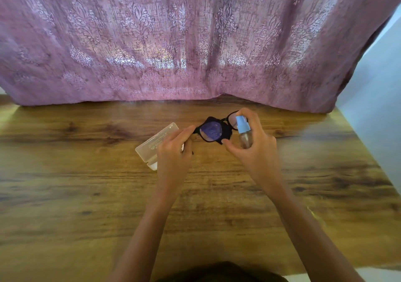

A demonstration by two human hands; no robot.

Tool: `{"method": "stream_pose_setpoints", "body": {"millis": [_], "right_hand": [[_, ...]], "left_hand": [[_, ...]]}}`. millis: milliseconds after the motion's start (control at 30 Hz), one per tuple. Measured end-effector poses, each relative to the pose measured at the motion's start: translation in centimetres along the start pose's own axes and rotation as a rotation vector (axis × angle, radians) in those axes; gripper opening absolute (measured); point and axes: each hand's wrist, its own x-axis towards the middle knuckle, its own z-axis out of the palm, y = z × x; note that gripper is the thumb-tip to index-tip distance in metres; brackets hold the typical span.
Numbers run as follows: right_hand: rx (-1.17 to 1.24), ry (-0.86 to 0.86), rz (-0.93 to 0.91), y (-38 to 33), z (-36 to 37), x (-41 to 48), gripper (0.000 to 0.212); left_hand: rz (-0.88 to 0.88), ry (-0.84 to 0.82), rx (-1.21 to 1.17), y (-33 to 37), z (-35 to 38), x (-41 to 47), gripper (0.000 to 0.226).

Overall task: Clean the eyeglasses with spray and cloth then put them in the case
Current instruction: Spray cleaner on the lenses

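Two bare forearms reach in from the near edge over the wooden table [86, 184]; both hands work side by side near the middle of it.

Left hand [173, 149]: fingers curled, pinching the eyeglasses [211, 131] at the left end of the frame, about the hinge; glasses held low, lenses tilted up toward the person.

Right hand [256, 149]: wrapped round a small clear spray bottle [244, 133] with a pale blue head; one finger lies over the top of the head; nozzle points at the lenses from just beside them; whether the pump is pressed cannot be told.

Case [157, 144]: translucent, hard-shelled, on the table just left of the left hand and partly hidden by it; open or closed not clear.

Cloth [226, 134]: dark, directly beneath or behind the glasses; touching them or not cannot be told.

Behind all this, a mauve patterned curtain [195, 43] hangs down to the far table edge.

Handling judgement: glasses are light and stiff in the frame but weak at the hinges and easily scratched or smeared on the lenses; best held by the frame rim or temple, never the glass; once wet they will likely be slippery, so a firm pinch at the hinge suits; bottle is light, smooth plastic, and a full wrap holds it well; cloth is soft and limp, fit for folding over a lens.
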Motion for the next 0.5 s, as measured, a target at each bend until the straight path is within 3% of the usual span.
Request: {"method": "stream_pose_setpoints", "body": {"millis": [233,500], "right_hand": [[0.082,0.094,0.04,0.5,0.8,-0.3,0.05],[0.29,0.15,0.324,4.4,0.4,0.6,0.051]], "left_hand": [[-0.036,-0.009,0.01,-0.3,0.2,-0.1,0.023],[-0.069,0.001,-0.016,-0.6,0.2,-0.1,0.02]]}}
